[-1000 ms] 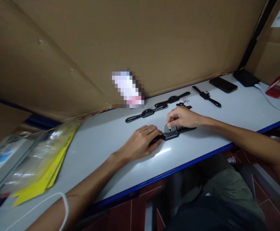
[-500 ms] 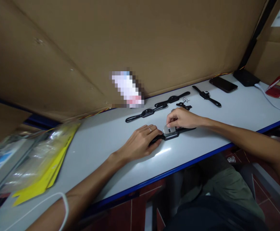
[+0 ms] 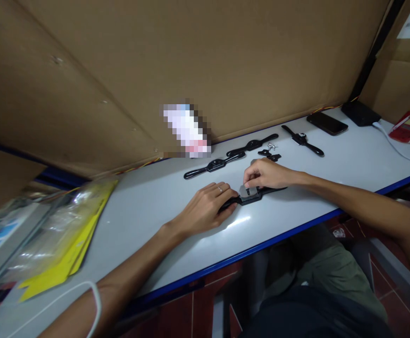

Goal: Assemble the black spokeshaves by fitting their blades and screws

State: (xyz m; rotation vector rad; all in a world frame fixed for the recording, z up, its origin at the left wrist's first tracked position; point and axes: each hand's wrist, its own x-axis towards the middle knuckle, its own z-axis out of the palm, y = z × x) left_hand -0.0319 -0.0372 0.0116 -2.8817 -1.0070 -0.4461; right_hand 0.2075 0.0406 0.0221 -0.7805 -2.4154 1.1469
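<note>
Tipped flatter since the earlier frame, the grey plate [image 3: 243,193] lies over the middle of the black two-handled tool [image 3: 251,201], its seating unclear. Left hand [image 3: 212,201] grasps the left handle [image 3: 229,203]; right hand [image 3: 266,173] pinches the plate's far edge. Beyond, small black pieces [image 3: 274,157] and silver screws [image 3: 271,147] lie loose, seemingly yet unfitted.
</note>
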